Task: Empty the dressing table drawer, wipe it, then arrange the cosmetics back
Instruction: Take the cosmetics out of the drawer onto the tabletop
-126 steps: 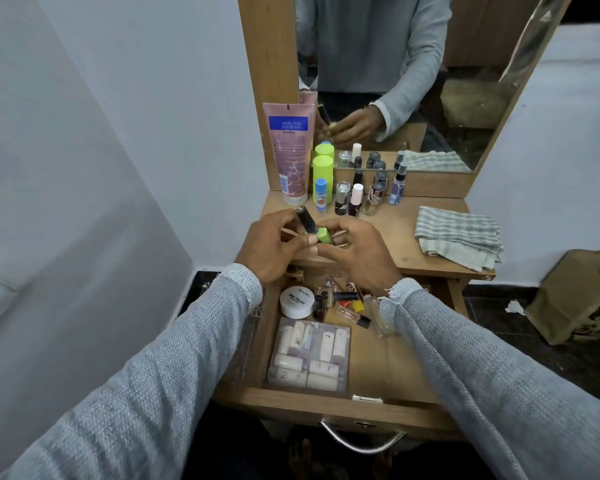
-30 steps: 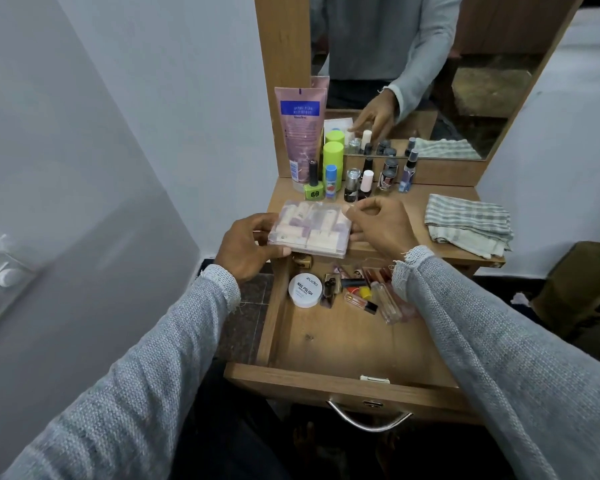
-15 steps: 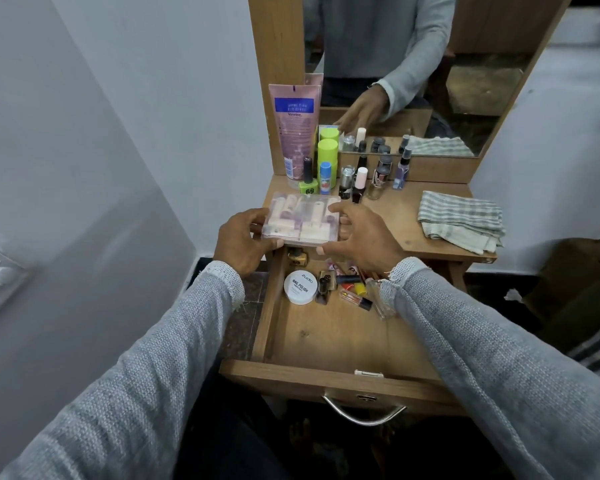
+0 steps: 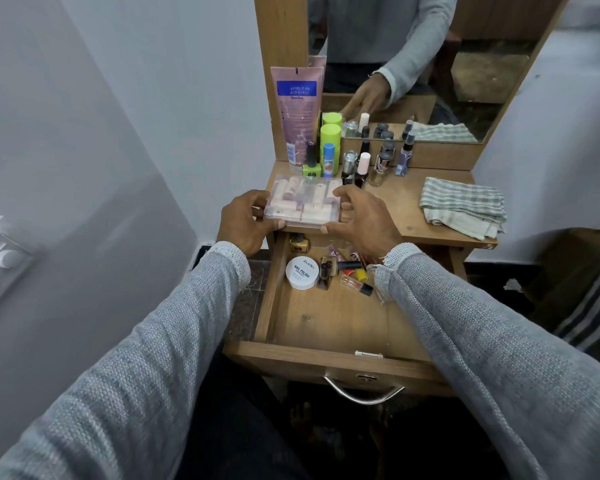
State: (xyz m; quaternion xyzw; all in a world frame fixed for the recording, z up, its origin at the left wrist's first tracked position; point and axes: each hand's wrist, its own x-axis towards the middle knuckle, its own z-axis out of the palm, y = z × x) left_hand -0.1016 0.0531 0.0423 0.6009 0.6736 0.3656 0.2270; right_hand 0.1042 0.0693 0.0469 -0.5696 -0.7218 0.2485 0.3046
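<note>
You've got the clear box (image 4: pixel 305 201) gripped at both ends, left hand (image 4: pixel 245 223) and right hand (image 4: pixel 362 220) curled round its edges, right at the table top's (image 4: pixel 409 206) front lip above the open drawer (image 4: pixel 333 317). Careful: let go early and it could tip back in. Push too far and you'll likely knock the green bottle (image 4: pixel 310 164) just behind the box.

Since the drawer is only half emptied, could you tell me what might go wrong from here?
1. The clear case, held by the left hand and right hand, sits at the tabletop edge and might slip into the drawer.
2. Pushed further back, it could topple the green nail polish just behind it.
</note>
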